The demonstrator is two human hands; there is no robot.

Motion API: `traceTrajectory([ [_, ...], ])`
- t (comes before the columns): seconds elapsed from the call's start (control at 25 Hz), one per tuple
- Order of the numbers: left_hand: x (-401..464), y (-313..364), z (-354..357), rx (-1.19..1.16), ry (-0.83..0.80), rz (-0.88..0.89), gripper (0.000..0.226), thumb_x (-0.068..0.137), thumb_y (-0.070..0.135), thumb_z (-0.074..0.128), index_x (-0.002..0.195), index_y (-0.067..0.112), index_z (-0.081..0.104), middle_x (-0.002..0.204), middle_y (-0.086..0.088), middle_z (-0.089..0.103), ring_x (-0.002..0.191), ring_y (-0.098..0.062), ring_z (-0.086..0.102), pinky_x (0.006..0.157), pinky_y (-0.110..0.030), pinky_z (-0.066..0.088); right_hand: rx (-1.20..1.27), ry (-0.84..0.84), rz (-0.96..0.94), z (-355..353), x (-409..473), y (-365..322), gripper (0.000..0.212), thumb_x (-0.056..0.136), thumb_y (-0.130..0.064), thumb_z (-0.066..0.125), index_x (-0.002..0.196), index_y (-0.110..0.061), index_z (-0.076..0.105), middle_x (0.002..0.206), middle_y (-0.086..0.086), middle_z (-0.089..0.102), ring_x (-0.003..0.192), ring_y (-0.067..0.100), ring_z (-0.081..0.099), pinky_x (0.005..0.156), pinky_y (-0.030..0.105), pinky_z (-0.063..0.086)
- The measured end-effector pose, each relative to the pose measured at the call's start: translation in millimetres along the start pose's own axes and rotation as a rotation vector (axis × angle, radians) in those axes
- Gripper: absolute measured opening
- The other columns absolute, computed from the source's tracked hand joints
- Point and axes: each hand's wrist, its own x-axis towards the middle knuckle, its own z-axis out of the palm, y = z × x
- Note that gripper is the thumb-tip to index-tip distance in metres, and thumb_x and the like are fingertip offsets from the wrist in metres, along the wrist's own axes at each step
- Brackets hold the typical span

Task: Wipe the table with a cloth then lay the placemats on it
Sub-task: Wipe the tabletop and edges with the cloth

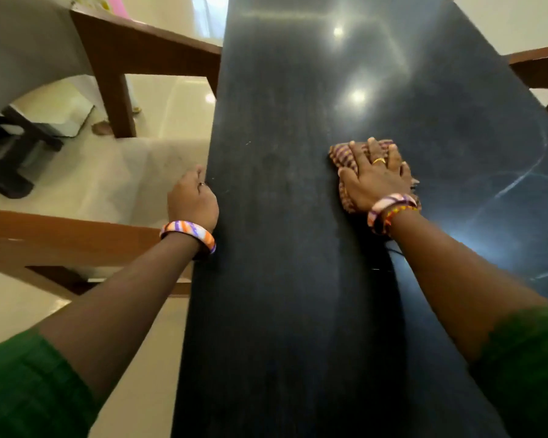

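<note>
Pressing flat, fingers spread, the right hand (pixel 375 178) covers a striped cloth (pixel 342 156) near mid-width of the dark surface (pixel 282 216), with bare top stretching ahead. The left hand (pixel 193 200) curls over the surface's left edge, beside wooden chairs (pixel 133 49).

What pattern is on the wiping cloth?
The cloth shows purple and orange stripes, seen in the head view.

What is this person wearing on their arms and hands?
Both arms have green sleeves pushed up above the forearm. The left hand wears an orange, purple and white striped bangle and a ring. The right hand wears a gold ring, a pale striped bangle and a beaded bracelet.
</note>
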Motion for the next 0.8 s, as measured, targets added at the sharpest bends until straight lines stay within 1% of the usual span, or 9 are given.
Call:
traceTrajectory([
  [0.04,-1.9,-7.3,-6.8,-0.012,-0.024,-0.069,0.040,0.101,0.009,0.033,0.140,0.006,0.042,0.147,-0.009,0.043,0.136,-0.026,0.038,0.112,-0.030,0.028,0.010,-0.004,0.000,3.6,15.9,-22.5,0.058,0.095,-0.049,0.032,0.149,-0.034,0.015,0.160,-0.003,0.005,0.147,0.031,0.000,0.118,0.049,0.004],
  [0.12,-9.0,-17.6,-8.9,-0.041,-0.102,-0.084,0.040,0.099,0.005,0.035,0.138,0.006,0.044,0.145,-0.008,0.046,0.134,-0.025,0.041,0.109,-0.026,0.030,0.012,-0.013,-0.088,13.1,27.5,-72.2,0.059,0.095,-0.049,0.031,0.150,-0.034,0.015,0.161,-0.002,0.003,0.146,0.032,-0.001,0.117,0.049,0.003],
  [0.2,-15.7,-23.9,-7.0,-0.084,-0.133,-0.057,0.040,0.097,-0.001,0.035,0.133,0.004,0.050,0.137,-0.011,0.054,0.128,-0.026,0.048,0.102,-0.024,0.036,0.015,-0.040,-0.276,21.9,14.1,-124.2,0.058,0.095,-0.048,0.030,0.150,-0.034,0.015,0.161,-0.003,0.002,0.147,0.031,-0.002,0.117,0.049,0.002],
  [0.28,-18.2,-23.5,-5.7,-0.126,-0.085,-0.078,0.042,0.094,-0.002,0.036,0.131,0.004,0.052,0.133,-0.014,0.056,0.124,-0.029,0.051,0.104,-0.031,0.039,-0.003,-0.057,-0.472,30.2,-17.4,-158.0,0.056,0.096,-0.048,0.029,0.149,-0.035,0.016,0.160,-0.004,0.004,0.147,0.030,-0.001,0.117,0.048,0.003],
  [0.44,-51.9,-18.3,-4.1,0.030,0.017,-0.102,0.032,0.094,0.004,0.041,0.123,0.000,0.053,0.129,-0.019,0.055,0.119,-0.033,0.050,0.094,-0.033,0.038,-0.022,-0.052,-0.644,31.8,-82.4,-134.0,0.055,0.096,-0.051,0.028,0.148,-0.038,0.019,0.160,-0.007,0.008,0.147,0.025,0.001,0.116,0.044,0.007],
  [0.52,-75.0,-17.2,-0.9,0.210,-0.054,0.072,0.029,0.092,0.009,0.047,0.120,0.003,0.054,0.143,-0.019,0.043,0.132,-0.030,0.039,0.104,-0.031,0.032,-0.043,-0.052,-0.609,27.8,-97.8,-84.0,0.060,0.089,-0.055,0.021,0.148,-0.039,0.019,0.159,-0.010,0.009,0.148,0.022,0.002,0.116,0.042,0.009],
  [0.6,-85.4,-14.2,3.8,0.361,-0.123,0.223,0.036,0.094,0.016,0.049,0.129,0.009,0.049,0.155,-0.015,0.023,0.144,-0.028,0.020,0.116,-0.031,0.019,-0.067,0.005,-0.425,19.6,-90.5,-24.7,0.070,0.080,-0.059,0.011,0.147,-0.040,0.020,0.159,-0.010,0.013,0.148,0.021,0.006,0.116,0.042,0.013],
  [0.72,-94.5,-0.9,13.3,0.488,-0.214,0.409,0.046,0.097,0.021,0.044,0.141,0.011,0.036,0.159,-0.011,0.013,0.148,-0.025,0.008,0.120,-0.033,0.010,-0.006,-0.003,0.016,0.8,-69.9,42.6,0.060,0.092,-0.053,0.024,0.149,-0.036,0.016,0.160,-0.007,0.008,0.147,0.025,0.002,0.118,0.046,0.010],
  [0.8,-104.8,7.4,25.3,0.525,-0.262,0.523,0.049,0.097,0.021,0.040,0.144,0.009,0.030,0.159,-0.011,0.010,0.148,-0.024,0.006,0.121,-0.032,0.006,0.014,-0.023,0.052,-1.8,-81.8,46.8,0.058,0.096,-0.048,0.031,0.150,-0.035,0.013,0.160,-0.007,0.003,0.147,0.025,-0.002,0.119,0.045,0.006],
])
